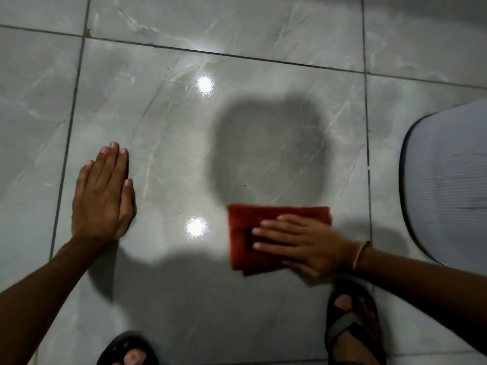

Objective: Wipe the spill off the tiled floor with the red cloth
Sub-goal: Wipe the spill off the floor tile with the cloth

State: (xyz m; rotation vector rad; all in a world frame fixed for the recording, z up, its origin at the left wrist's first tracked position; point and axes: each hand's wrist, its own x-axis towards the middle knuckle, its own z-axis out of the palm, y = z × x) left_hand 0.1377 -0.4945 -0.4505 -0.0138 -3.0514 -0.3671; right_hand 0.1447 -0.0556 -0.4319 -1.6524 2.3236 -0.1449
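Observation:
A folded red cloth (243, 230) lies flat on the grey marbled tiled floor (163, 143), right of centre. My right hand (300, 243) presses down on the cloth with its fingers flat and pointing left, covering the cloth's right half. A thin band sits on that wrist. My left hand (104, 193) rests palm down on the bare tile to the left, fingers together, holding nothing. A dark rounded patch (268, 151) lies on the tile just beyond the cloth; I cannot tell whether it is wet spill or shadow.
A pale ribbed mat (448, 180) with a dark edge lies at the right. My feet in dark sandals are at the bottom edge, one (353, 327) right below the cloth, one (129, 351) lower left. Two bright lamp reflections (205, 85) shine on the tile.

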